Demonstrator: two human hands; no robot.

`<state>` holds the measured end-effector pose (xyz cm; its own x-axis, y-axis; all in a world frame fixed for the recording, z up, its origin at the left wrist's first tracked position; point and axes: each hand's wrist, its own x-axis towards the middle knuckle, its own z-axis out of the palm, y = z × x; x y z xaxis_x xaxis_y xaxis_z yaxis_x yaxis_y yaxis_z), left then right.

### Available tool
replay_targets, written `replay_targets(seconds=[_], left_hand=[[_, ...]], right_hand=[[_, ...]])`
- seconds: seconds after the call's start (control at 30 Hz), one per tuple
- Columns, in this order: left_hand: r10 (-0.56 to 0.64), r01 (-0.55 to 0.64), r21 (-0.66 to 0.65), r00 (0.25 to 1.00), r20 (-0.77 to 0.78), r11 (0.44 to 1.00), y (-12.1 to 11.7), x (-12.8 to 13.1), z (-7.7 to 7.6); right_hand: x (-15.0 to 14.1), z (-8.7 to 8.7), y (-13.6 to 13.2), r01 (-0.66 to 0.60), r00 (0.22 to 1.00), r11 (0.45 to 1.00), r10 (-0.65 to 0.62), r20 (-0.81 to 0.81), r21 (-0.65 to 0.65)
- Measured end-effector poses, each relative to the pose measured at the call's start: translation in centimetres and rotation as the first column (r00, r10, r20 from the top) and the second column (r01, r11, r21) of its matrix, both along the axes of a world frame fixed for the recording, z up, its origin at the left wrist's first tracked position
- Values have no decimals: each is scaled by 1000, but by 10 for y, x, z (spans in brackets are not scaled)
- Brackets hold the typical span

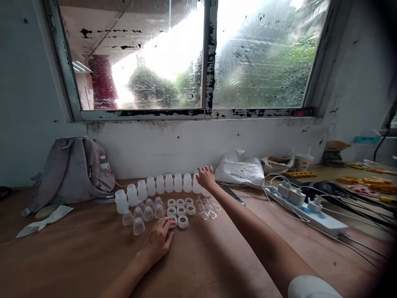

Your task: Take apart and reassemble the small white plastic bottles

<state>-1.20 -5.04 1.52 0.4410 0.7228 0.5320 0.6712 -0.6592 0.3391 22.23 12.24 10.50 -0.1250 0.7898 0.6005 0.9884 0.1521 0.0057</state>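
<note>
Right hand (206, 178) outstretched toward the bench's (217, 265) far edge, fingers bent at a frosted bottle (196, 188) in a row there; I couldn't tell whether they gripped it. Left hand (159, 239), loosely spread farther from that edge, rested its fingertips on a white ring (175, 224).

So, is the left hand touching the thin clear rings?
Apart. The head view shows thicker white rings between the left hand and the thin clear rings.
</note>
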Motion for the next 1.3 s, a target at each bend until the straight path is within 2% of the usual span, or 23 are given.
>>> replay_targets(seconds=[0.1,0.17,0.27,0.33,0.4,0.5,0.63,0.7,0.8,0.87,0.93,1.03,1.17,1.3], left_hand=[[-2,2,32,1000,5,999,-1,1,0],[3,-4,60,1000,16,998,-1,2,1],[19,-24,111,999,38,994,-2,3,1],[22,-27,134,999,44,991,-2,4,1],[15,-19,132,999,32,991,-3,4,2],[5,-6,106,1000,10,994,-3,4,2],[4,-7,126,1000,29,992,-1,3,3],[18,-27,150,998,61,988,-1,2,3],[49,-75,204,990,132,976,-2,1,2],[57,-93,280,989,136,956,-3,0,2],[45,-65,364,997,63,929,-5,0,4],[22,22,439,995,-94,898,-7,1,7],[17,66,479,986,-166,875,-5,1,10],[-33,138,422,969,-247,896,-4,-2,13]], right_hand=[[-3,-3,-6,-4,999,1000,5,-47,14],[-6,-4,-21,-35,987,995,48,-150,92],[-11,-4,-60,-163,914,942,256,-316,292],[-13,-5,-91,-351,827,869,462,-321,348],[-15,-9,-121,-496,737,801,593,-324,336],[-19,-20,-152,-630,640,731,680,-357,264],[-26,-34,-166,-698,577,699,678,-455,156],[-30,-40,-167,-748,561,661,678,-474,58],[-32,-49,-166,-791,561,608,670,-485,-75],[-34,-55,-165,-775,591,618,633,-500,-133],[-36,-58,-165,-749,633,633,598,-491,-195],[-38,-56,-166,-730,675,626,598,-433,-274],[-39,-49,-168,-741,671,593,646,-363,-315],[-35,-46,-168,-696,716,599,618,-323,-397]])
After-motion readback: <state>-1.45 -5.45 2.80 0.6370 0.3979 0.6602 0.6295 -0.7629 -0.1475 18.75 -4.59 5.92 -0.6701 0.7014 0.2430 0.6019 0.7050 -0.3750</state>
